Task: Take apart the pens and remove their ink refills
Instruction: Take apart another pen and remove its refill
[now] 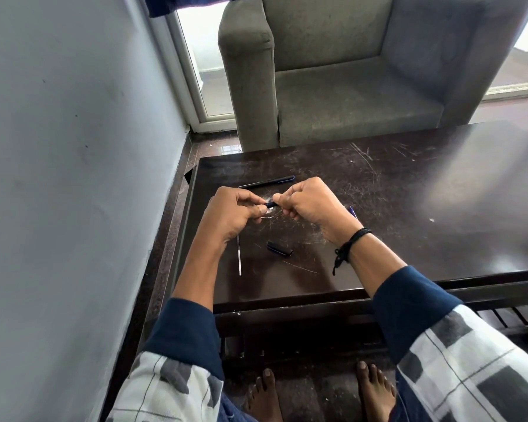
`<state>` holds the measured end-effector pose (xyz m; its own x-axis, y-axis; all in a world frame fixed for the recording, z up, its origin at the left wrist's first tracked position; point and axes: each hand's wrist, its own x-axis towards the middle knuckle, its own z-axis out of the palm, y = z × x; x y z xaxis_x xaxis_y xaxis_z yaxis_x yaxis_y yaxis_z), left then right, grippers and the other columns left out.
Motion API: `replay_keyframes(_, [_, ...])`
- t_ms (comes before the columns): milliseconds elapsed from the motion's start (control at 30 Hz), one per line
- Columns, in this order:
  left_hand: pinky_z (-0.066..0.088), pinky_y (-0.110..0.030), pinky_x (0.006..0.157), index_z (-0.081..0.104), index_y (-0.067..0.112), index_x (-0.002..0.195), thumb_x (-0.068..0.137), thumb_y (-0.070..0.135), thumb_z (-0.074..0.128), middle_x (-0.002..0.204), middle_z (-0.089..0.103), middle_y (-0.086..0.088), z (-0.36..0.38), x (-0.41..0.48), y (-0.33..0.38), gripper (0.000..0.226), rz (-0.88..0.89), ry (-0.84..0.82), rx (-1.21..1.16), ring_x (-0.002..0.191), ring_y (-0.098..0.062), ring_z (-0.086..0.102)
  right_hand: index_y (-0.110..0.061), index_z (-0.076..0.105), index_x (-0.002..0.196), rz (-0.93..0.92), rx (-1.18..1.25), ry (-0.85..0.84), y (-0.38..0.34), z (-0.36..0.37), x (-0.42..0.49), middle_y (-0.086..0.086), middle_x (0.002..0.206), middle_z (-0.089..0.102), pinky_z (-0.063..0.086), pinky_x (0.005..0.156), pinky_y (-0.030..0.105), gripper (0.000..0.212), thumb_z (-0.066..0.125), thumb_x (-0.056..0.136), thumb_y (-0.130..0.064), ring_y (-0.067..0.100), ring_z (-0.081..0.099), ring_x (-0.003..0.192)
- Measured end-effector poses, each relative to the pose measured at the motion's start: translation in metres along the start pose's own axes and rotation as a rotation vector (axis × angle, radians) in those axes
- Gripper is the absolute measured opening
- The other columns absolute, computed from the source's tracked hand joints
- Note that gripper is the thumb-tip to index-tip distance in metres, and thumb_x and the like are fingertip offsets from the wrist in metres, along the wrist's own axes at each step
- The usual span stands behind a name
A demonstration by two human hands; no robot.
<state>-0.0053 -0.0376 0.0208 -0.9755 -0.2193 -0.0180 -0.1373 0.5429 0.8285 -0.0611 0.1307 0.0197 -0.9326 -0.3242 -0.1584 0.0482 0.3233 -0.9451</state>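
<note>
Two hands, left hand [235, 208] and right hand [305, 202], pinch opposite ends of a dark pen [271, 204] above the scratched bench [409, 184]. A loose refill [239, 254] and cap [279, 249] lie below; another pen [267, 182] waits behind. A sudden release could fling small parts off the edge.

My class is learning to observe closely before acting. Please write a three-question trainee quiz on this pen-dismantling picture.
1. True or false: both hands grip the same dark blue pen barrel.
2. Which wrist wears the black thread band? A) left B) right
3. Fill in: the thin white ink refill lies on the dark scratched wooden table below the ____ hand.

Key: 1 true: left hand, right hand. 2 B. 3 left.
</note>
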Motion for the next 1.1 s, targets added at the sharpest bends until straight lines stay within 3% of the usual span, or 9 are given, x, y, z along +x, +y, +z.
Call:
replay_keyframes(133, [0.056, -0.050, 0.095, 0.079, 0.029, 0.079, 0.080, 0.016, 0.083, 0.069, 0.076, -0.002, -0.0014, 0.0016, -0.0038, 0.014, 0.007, 0.008, 0.008, 0.074, -0.021, 0.075, -0.011, 0.069, 0.066, 0.011, -0.015, -0.003, -0.0003, 0.0020, -0.0002, -0.001, 0.056, 0.059, 0.042, 0.049, 0.018, 0.030, 0.073, 0.092, -0.025, 0.006, 0.047, 0.049])
replay_keyframes(333, [0.055, -0.050, 0.095, 0.078, 0.034, 0.076, 0.078, 0.022, 0.083, 0.067, 0.076, 0.004, -0.0017, 0.0031, -0.0057, 0.014, 0.026, 0.011, 0.016, 0.075, -0.014, 0.075, -0.013, 0.068, 0.063, 0.009, -0.001, -0.007, 0.0008, 0.0018, 0.0016, -0.002, 0.055, 0.059, 0.041, 0.048, 0.018, 0.033, 0.074, 0.092, -0.027, 0.006, 0.048, 0.048])
replay_keyframes(633, [0.056, -0.049, 0.094, 0.077, 0.035, 0.079, 0.079, 0.020, 0.084, 0.069, 0.076, 0.007, 0.0000, 0.0030, -0.0042, 0.016, 0.025, 0.020, 0.031, 0.075, -0.011, 0.075, 0.002, 0.074, 0.084, -0.018, 0.081, -0.024, 0.0024, 0.0003, 0.0012, 0.004, 0.063, 0.065, 0.048, 0.050, 0.015, 0.020, 0.075, 0.091, -0.017, 0.007, 0.055, 0.053])
replay_keyframes(833, [0.056, -0.051, 0.094, 0.078, 0.044, 0.075, 0.074, 0.026, 0.083, 0.071, 0.077, 0.006, 0.0008, 0.0038, -0.0046, 0.019, 0.052, 0.015, 0.007, 0.075, -0.013, 0.075, -0.009, 0.070, 0.067, 0.003, 0.049, -0.017, 0.0016, -0.0026, 0.0023, -0.002, 0.054, 0.062, 0.045, 0.047, 0.015, 0.028, 0.075, 0.091, -0.021, 0.004, 0.050, 0.046])
replay_keyframes(933, [0.056, -0.051, 0.093, 0.078, 0.044, 0.077, 0.069, 0.033, 0.081, 0.070, 0.077, 0.007, 0.0018, 0.0054, -0.0050, 0.013, 0.057, 0.033, -0.006, 0.076, -0.013, 0.075, -0.003, 0.073, 0.076, -0.006, 0.087, -0.008, 0.0036, -0.0027, 0.0026, 0.001, 0.058, 0.063, 0.046, 0.049, 0.016, 0.024, 0.075, 0.092, -0.021, 0.006, 0.052, 0.049])
replay_keyframes(1100, [0.055, -0.049, 0.095, 0.079, 0.031, 0.087, 0.079, 0.023, 0.082, 0.073, 0.077, 0.006, 0.0037, 0.0047, -0.0055, 0.011, 0.048, 0.059, -0.029, 0.079, -0.015, 0.076, 0.005, 0.074, 0.091, -0.048, 0.181, 0.003, 0.0057, -0.0024, 0.0038, 0.008, 0.072, 0.069, 0.053, 0.061, 0.021, 0.020, 0.077, 0.089, -0.015, 0.010, 0.061, 0.061])
